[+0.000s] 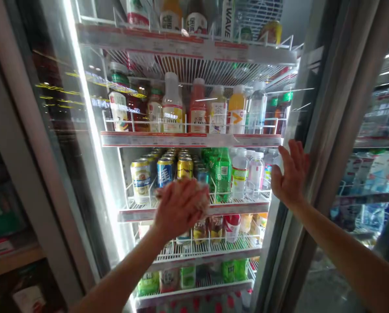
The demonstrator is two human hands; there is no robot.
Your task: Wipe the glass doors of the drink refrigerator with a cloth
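Cloth (203, 201), pale, mottled and crumpled, right here near the centre of the frame, bunched beneath the bare left hand (180, 203)! Just its ragged edges show, a whitish fold out past the fingers on the right and a thin, brownish-white rim at the upper left; whether it is fabric or thick paper, I cannot tell. That left hand lies over it, fingers close together and curled about the wad, up at the clear glass door (59, 93), where yellow and white reflections streak across the upper left. Over to the right of the frame, the bare right hand (289, 174) is up with fingers raised and loosely parted, thumb out to the left, holding nothing, beside the brushed grey metal door frame (323, 174); contact there is hard to call. Behind the glass, what a line-up: a white-and-gold metal can (141, 180) and a blue-and-white metal can (164, 172) just left of centre, a bright green plastic bottle (222, 174) right of the cloth, an orange bottle with a white cap (237, 108) a shelf higher, and a glowing white light strip (90, 113) slanting down the left side!
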